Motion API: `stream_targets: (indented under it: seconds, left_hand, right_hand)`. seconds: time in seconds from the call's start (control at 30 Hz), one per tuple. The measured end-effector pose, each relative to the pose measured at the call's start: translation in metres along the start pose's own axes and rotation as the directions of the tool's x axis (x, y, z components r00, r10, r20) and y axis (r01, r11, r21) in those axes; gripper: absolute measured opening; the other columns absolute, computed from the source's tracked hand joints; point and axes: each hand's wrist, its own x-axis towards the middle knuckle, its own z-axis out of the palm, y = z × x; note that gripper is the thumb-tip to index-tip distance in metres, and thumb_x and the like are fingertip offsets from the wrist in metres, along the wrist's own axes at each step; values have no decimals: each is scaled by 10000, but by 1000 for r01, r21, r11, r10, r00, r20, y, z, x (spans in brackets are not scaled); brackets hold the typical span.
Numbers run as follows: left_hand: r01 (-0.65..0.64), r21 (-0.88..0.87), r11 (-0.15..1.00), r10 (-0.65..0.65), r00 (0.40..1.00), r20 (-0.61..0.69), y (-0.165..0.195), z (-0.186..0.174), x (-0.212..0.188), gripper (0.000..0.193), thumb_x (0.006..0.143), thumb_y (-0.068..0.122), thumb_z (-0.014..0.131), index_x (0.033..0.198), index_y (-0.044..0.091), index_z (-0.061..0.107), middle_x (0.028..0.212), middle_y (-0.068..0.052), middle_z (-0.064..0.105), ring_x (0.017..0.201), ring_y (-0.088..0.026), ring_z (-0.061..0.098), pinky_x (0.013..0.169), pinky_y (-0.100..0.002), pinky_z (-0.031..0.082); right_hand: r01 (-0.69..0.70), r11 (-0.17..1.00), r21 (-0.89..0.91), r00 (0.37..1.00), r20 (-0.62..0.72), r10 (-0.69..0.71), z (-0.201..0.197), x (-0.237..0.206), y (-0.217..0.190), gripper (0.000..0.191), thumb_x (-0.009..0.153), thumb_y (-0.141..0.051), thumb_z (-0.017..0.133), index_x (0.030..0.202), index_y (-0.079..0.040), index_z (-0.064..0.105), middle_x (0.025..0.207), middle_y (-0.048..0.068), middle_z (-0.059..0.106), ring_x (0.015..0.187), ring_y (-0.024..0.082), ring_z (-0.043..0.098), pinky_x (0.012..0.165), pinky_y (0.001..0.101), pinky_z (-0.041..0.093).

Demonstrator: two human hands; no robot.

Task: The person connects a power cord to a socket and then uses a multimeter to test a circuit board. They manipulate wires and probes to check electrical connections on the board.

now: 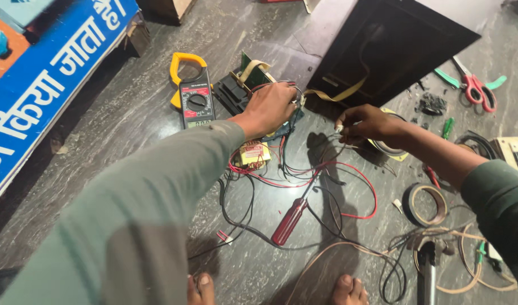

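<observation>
L hand [270, 107] rests on the circuit board [253, 76] w/ its grip closed round a bunch of wires [295, 93]. R hand [366, 123] pinches thin wires [326, 149] at the fingertips. Board lies on the floor [129, 147], near the yellow clamp meter [194, 99]; red screwdriver [290, 220] below.

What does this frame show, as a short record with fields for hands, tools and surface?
left hand: resting on a circuit board, fingers among wires
right hand: pinching thin wires
meter: yellow clamp meter, left of the board
screwdriver: red handle, lying among the wires
transformer: small, yellow, below the left hand
tape roll: under the right forearm
scissors: red handles, upper right
surface: dark stone floor
</observation>
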Motion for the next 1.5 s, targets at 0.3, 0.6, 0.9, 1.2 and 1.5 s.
stream_targets:
  seconds: [0.3, 0.6, 0.9, 1.2, 1.5]
  left_hand:
    - [72, -387, 919, -31, 994, 109, 42, 62, -12, 280, 846, 208, 715, 1060, 30, 744, 986, -180, 761, 939, -334, 757, 853, -425, 582]
    - [415, -465, 782, -359, 910, 207, 77, 98, 7, 460, 953, 333, 661, 1298, 51, 548, 1015, -201, 734, 985, -339, 713, 861, -442, 534]
    - [383, -602, 701, -416, 905, 91, 110, 94, 7, 197, 945, 211, 677, 1121, 125, 699, 938, -128, 727, 750, -258, 713, 602, -363, 550]
    - [421, -756, 502, -441, 876, 194, 130, 93, 18, 171, 900, 157, 727, 1051, 79, 745, 825, -71, 751, 452, -113, 627, 355, -271, 492]
    - [310, -829, 466, -360, 922, 142, 98, 123, 25, 214, 1010, 165, 575, 1097, 44, 421, 1004, -129, 730, 502, -147, 726, 371, -275, 537]
  right_hand:
    - [65, 937, 343, 986, -164, -8, 31, -39, -10, 108, 975, 23, 542, 1033, -38, 611, 1062, 91, 708, 1032, 167, 734, 920, 292, 597]
    - [111, 846, 522, 974, -228, 13, 37, -56, -15, 85, 982, 8, 576, 1047, -43, 598, 1038, 92, 686, 951, 193, 726, 887, 307, 613]
    - [198, 826, 527, 925, -380, 20, 36, -65, -12, 132, 953, 18, 654, 1083, -4, 653, 996, 105, 730, 859, 184, 739, 797, 313, 631]
    - [283, 887, 364, 872, -482, -80, 23, -82, -5, 255, 854, 51, 744, 1081, 21, 634, 943, 97, 746, 838, 173, 744, 764, 290, 619]
    - [95, 994, 62, 911, -408, -62, 44, -98, -4, 154, 1014, -121, 652, 995, 29, 684, 833, 105, 684, 706, 164, 625, 598, 315, 485]
